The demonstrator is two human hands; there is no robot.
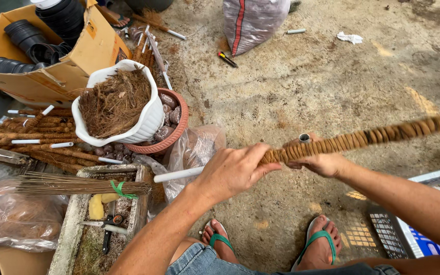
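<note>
A white pot (146, 119) of brown fibre is sitting in a clay pot (171, 140) beside a cardboard box (52, 76); a sack (253, 20) is lying on the concrete floor (306, 86). The pole (332, 145), a white pipe wrapped in brown cord, is lying level above the feet. The left hand (232, 170) is closing round its wrapped end; the right hand (322, 163) is closing underneath.

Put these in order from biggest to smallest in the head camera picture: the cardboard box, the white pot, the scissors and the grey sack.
1. cardboard box, though partly cut off by the edge
2. grey sack and white pot: they look alike, and the sack is cut off and farther away, so unsure
3. scissors, clearly smallest
</note>
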